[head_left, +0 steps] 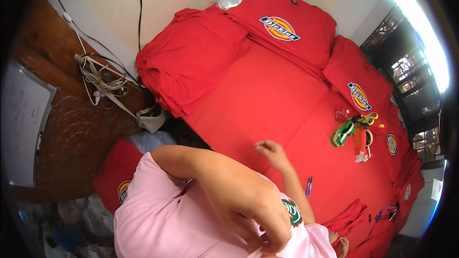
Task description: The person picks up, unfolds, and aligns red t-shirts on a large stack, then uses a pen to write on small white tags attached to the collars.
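My left hand (pixel 267 220) is in front of my pink shirt (pixel 167 215), beside the green and white print on it. Its fingers curl downward in a pinch; what lies between them is hard to make out. Over the red-covered table (pixel 239 110), my right hand (pixel 271 153) is raised with its fingers drawn together. Anything in that pinch is too small to name. A pair of blue thread snips (pixel 309 186) lies on the red surface, to the right of my right forearm.
Folded red T-shirts (pixel 287 24) with oval prints line the far and right sides. A heap of red cloth (pixel 191 52) lies far left. Right of centre are a green tape dispenser (pixel 342 134) and yellow-handled scissors (pixel 368 118). Another person's hands (pixel 338 242) show lower right.
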{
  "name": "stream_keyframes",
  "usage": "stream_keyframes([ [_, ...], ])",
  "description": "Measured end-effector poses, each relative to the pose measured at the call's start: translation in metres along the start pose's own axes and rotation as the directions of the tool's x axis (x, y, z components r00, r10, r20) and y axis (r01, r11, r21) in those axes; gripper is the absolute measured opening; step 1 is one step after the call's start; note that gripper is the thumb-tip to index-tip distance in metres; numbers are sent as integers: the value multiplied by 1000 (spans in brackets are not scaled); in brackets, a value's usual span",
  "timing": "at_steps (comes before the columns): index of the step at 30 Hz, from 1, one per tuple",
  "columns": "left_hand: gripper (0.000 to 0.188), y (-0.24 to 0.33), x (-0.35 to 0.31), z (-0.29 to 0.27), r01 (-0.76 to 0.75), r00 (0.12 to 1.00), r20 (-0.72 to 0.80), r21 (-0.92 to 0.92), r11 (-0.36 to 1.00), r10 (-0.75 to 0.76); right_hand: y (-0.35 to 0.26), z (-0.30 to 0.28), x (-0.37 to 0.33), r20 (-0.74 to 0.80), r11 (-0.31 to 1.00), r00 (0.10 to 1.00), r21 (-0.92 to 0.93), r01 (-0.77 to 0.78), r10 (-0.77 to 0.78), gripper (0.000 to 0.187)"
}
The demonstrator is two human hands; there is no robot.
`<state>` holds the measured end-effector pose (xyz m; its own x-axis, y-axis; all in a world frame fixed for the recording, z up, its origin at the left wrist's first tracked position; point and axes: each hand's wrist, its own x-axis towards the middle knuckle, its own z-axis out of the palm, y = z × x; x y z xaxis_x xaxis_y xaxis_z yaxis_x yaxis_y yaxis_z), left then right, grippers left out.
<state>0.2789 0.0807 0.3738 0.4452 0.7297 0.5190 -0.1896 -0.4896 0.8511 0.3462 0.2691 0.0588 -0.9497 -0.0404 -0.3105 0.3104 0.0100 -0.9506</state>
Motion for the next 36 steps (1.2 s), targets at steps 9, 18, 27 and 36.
stream_keyframes([
  [9, 17, 67, -120, 19, -195, 853, -521, -380, 904, -35, -37, 77, 131, -91, 856, 995, -516, -7, -47, 24],
  [18, 18, 104, -204, 44, -569, 678, -732, -468, 677, 65, -79, 264, 252, -6, 637, 852, -667, 386, -523, 53],
  [27, 18, 112, -218, 61, -741, 571, -789, -375, 558, 228, -19, 180, 385, -686, 984, 727, 147, 97, 30, 74],
  [36, 15, 116, -280, 59, -248, 726, -650, 56, 967, 224, -73, 172, 406, -307, 732, 896, 681, -29, 321, 30],
])
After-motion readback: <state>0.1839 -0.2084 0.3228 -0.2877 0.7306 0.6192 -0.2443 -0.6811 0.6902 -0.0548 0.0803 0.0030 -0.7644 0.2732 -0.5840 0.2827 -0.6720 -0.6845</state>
